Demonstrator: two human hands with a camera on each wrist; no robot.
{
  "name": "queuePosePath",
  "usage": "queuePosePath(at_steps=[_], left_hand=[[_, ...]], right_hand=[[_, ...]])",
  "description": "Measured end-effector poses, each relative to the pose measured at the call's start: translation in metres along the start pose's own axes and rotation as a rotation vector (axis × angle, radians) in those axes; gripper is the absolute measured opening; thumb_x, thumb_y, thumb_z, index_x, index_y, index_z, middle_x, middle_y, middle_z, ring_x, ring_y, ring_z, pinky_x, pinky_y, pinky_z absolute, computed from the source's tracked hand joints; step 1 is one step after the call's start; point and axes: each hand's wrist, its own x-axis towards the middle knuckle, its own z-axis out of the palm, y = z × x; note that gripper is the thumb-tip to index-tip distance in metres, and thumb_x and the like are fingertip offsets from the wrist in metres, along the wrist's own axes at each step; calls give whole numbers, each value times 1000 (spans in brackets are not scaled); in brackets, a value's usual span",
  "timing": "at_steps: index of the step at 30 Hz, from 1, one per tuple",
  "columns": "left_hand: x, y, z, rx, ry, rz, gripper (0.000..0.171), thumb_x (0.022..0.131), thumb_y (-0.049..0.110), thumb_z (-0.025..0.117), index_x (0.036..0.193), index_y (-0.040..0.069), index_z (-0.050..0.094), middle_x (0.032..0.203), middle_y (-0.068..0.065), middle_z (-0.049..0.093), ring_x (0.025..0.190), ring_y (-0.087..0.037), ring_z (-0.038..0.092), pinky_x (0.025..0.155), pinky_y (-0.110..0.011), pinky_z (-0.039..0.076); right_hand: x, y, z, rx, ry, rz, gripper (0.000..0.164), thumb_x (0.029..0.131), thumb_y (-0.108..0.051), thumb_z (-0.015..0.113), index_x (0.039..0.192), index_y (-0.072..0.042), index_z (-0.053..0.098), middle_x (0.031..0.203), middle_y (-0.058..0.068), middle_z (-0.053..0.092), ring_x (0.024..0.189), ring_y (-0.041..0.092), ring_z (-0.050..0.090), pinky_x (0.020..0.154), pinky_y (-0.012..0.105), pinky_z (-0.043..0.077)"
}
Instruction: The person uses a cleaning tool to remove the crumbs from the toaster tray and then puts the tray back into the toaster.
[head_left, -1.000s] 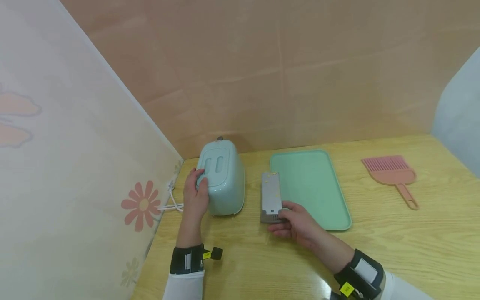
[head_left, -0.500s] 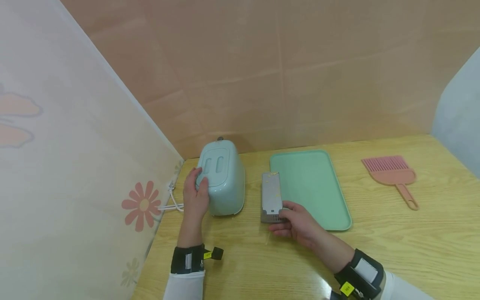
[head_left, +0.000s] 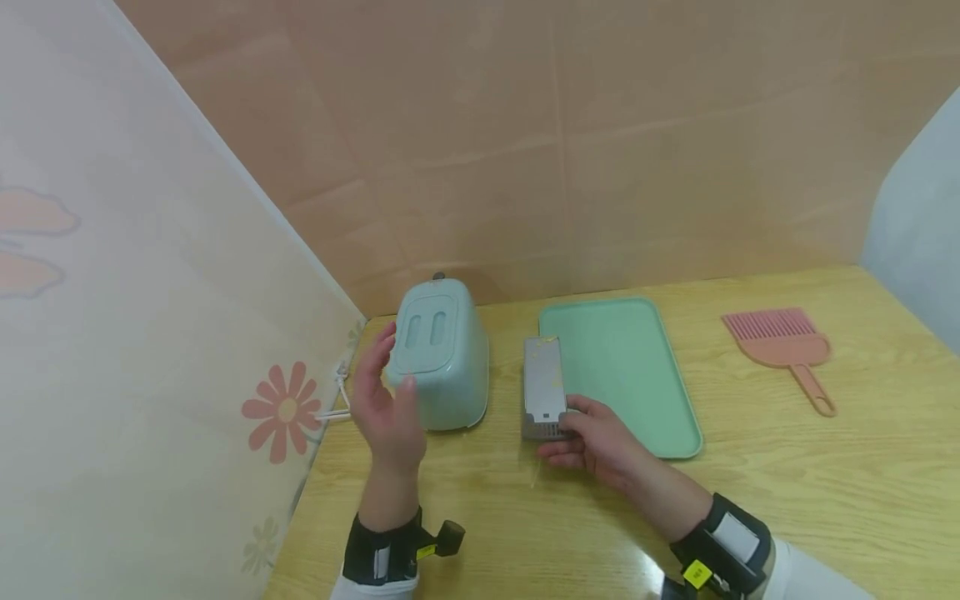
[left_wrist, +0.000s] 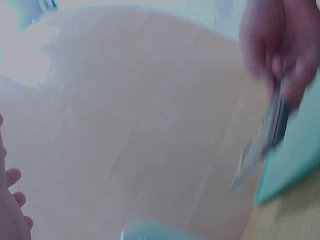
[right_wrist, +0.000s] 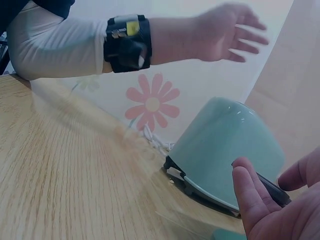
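My right hand [head_left: 600,442] pinches the near end of a grey toaster crumb tray [head_left: 543,379], thumb on top and fingers below. Yellow crumbs lie on its flat surface, and it is held above the table. A mint-blue toaster [head_left: 459,396], its lid with two oval recesses facing up, stands to the left. My left hand [head_left: 390,421] is raised beside the toaster with fingers spread, holding nothing. The right wrist view shows that left hand [right_wrist: 225,35] in the air, apart from the toaster [right_wrist: 225,150]. In the left wrist view the crumb tray [left_wrist: 274,125] is blurred.
A flat green serving tray [head_left: 622,375] lies just right of the crumb tray. Farther right is a pink hand brush [head_left: 782,342]. A white cord [head_left: 335,415] runs left of the toaster by the flowered wall. A tan backdrop [head_left: 600,167] closes the back.
My left hand has come off the toaster's top, moving up and back toward me, fingers spreading. My right hand still holds the crumb tray in nearly the same place.
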Motion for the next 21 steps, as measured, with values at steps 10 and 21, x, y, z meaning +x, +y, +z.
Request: queuePosePath(at_steps=[10,21], left_hand=[[-23,22,28,-533,-212,-189,54,81,-12,40,135,-8,43,139,-24,50,131,-39,43,101,-47,39],[-55,-5,46,-495,-235,-950,63,93,12,44,152,11,21,153,-14,32,136,-41,31,103,-55,37]], right_hand=[[-3,-7,4,-6,33,-21,55,95,-6,45,146,1,27,116,24,64,83,29,72,74,39,59],[-2,-16,9,0,-2,-61,56,95,-4,44,147,3,25,115,26,65,81,27,72,74,40,59]])
